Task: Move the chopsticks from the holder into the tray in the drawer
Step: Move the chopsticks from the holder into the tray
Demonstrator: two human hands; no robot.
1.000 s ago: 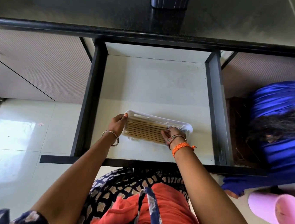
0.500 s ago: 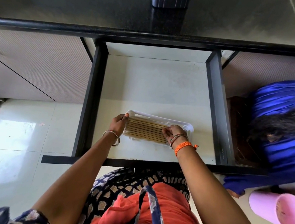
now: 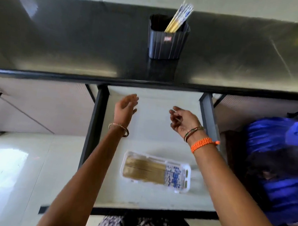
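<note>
- Reaching over the open drawer (image 3: 207, 108), left hand (image 3: 125, 108) and right hand (image 3: 182, 121) hover empty, fingers loose.
- Next — best pinch the holder's (image 3: 166, 42) chopsticks (image 3: 179, 17) together, lift straight, lay flat in the tray (image 3: 186, 178).

Bare drawer floor (image 3: 153, 132) behind tray (image 3: 156, 172)

Label on the holder, unreadable

A small red-and-white sticker (image 3: 167, 38) sits on the front of the dark holder (image 3: 166, 44), beyond both hands' fingers; its print is too blurred to read.
</note>
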